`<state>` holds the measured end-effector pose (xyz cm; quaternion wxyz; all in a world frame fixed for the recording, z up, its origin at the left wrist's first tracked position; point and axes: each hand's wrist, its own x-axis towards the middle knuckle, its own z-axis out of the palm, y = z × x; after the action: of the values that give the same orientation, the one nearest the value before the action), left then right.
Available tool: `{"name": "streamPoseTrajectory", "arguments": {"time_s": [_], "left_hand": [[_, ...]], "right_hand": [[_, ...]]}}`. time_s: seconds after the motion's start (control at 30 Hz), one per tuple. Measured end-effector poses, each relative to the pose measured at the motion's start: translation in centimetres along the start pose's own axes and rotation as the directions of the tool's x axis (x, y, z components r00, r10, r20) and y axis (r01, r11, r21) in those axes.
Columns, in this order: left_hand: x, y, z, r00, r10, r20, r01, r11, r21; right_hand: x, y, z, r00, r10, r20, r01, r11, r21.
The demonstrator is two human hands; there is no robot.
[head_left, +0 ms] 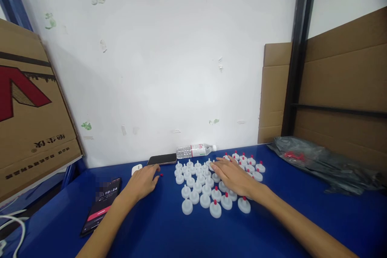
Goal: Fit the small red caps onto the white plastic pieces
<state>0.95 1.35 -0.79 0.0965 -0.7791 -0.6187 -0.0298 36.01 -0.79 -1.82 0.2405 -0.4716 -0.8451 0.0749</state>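
Many white nozzle caps [205,200] stand spread over the blue table, spouts upward. Those on the right and some in front wear small red tips [226,195]; the left ones have bare spouts. My right hand [234,175] reaches over the group from the right, fingers stretched out and lying at the caps; whether it touches one is hard to tell, and it hides several. To the left of the caps, my left hand [143,181] hovers low with thumb and forefinger apart. Just beyond its thumb lies one loose red tip [161,175] on the table.
A clear water bottle [193,151] lies against the wall, beside a dark phone [162,159] and a white case [136,168]. Another phone [101,205] showing a timer lies left. A grey plastic bag [320,165] is at right. Cardboard [36,129] flanks the table [169,234].
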Motion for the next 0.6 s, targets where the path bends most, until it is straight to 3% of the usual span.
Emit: {"name": "streamPoseTrajectory", "arguments": {"time_s": [0.17, 0.43, 0.6], "left_hand": [[0.6, 0.5, 0.6, 0.992, 0.124, -0.030, -0.122, 0.990, 0.066], [1.1, 0.7, 1.2, 0.983, 0.173, -0.061, -0.167, 0.981, 0.095], [0.6, 1.4, 0.2, 0.973, 0.153, -0.172, -0.151, 0.988, 0.022]], "right_hand": [[0.0, 0.1, -0.2, 1.000, 0.002, -0.030, -0.001, 1.000, 0.007], [0.1, -0.3, -0.6, 0.983, -0.060, -0.174, 0.068, 0.997, 0.041], [0.3, -0.8, -0.4, 0.950, -0.102, -0.295, 0.113, 0.993, 0.019]]}}
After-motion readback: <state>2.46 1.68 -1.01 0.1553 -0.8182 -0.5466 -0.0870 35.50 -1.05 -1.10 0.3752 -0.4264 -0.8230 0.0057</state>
